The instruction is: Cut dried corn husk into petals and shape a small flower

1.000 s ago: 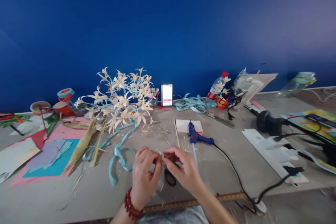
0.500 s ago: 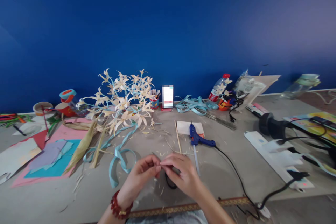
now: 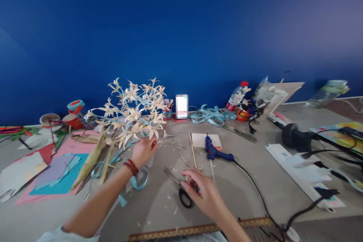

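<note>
Two hands are over the desk (image 3: 241,189). The left hand (image 3: 144,152) is beside the flowers (image 3: 135,114), which stand toward the back edge, left of centre; its fingers are curled, and whether they grip anything cannot be told. Nearer the front edge, the right hand (image 3: 202,191) partly hides the handle of the scissors (image 3: 176,179), whose blades point toward the back left corner. Its thumb and forefinger are drawn together; what they hold, if anything, is unclear. Beyond it lies the glue gun (image 3: 210,150).
</note>
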Demonstrator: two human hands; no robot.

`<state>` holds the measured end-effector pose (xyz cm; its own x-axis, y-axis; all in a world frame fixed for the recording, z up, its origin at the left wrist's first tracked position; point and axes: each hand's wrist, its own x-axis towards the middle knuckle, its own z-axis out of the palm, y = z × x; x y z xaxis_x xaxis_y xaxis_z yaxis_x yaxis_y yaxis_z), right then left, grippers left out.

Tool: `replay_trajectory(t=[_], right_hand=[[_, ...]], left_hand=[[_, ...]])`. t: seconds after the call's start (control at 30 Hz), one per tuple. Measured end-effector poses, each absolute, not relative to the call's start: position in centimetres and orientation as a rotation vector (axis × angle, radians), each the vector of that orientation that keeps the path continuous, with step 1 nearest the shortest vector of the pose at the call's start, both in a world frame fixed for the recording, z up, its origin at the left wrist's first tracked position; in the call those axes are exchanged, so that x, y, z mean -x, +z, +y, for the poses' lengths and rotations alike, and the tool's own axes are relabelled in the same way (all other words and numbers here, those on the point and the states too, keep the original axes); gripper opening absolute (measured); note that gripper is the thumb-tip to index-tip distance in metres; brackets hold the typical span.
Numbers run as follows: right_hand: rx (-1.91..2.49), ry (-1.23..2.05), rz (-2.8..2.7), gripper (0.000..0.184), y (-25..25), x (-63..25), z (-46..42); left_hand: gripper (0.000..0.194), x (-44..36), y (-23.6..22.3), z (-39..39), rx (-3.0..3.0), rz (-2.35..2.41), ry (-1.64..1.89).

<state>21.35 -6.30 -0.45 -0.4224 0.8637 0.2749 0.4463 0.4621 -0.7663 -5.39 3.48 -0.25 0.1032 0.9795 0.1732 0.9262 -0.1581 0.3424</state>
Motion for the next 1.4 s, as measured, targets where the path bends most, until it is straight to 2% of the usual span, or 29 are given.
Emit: replay_trajectory(t=[0.27,0.6,0.67,0.8,0.9,1.0,1.17,1.4], right_hand=[[1.146,0.792,-1.987,0.018,-0.9,-23.3,-6.6],[1.191,0.773,-2.080,0.013,-1.6,-23.2,-6.6],[1.187,0.769,-2.107,0.014,-1.8,-23.1,-6.7],[1.184,0.740,-2.107,0.014,-2.1,-23.0,-6.8],[1.223,0.686,-2.073,0.015,-2.2,-23.2,-6.7],[1.278,0.641,-2.042,0.015,-2.2,-23.6,-6.7],[1.320,0.654,-2.061,0.016,-2.4,-23.7,-7.0],[1.232,0.719,-2.105,0.016,-2.3,-22.4,-7.2]], left_hand=[[0.018,5.8,-2.2,5.2,-2.252,1.976,0.422],[0.027,10.1,1.1,-0.2,-2.174,1.977,0.661],[0.024,10.3,1.5,-2.4,-2.225,1.868,0.677],[0.015,9.5,1.2,-6.3,-2.410,1.590,0.426],[0.017,8.8,0.2,-8.1,-2.459,1.579,0.361],[0.008,8.8,-0.8,-8.8,-2.472,1.599,0.362],[0.016,8.5,-1.4,-9.2,-2.423,1.665,0.468],[0.016,9.1,-1.4,-10.3,-2.338,1.780,0.714]])
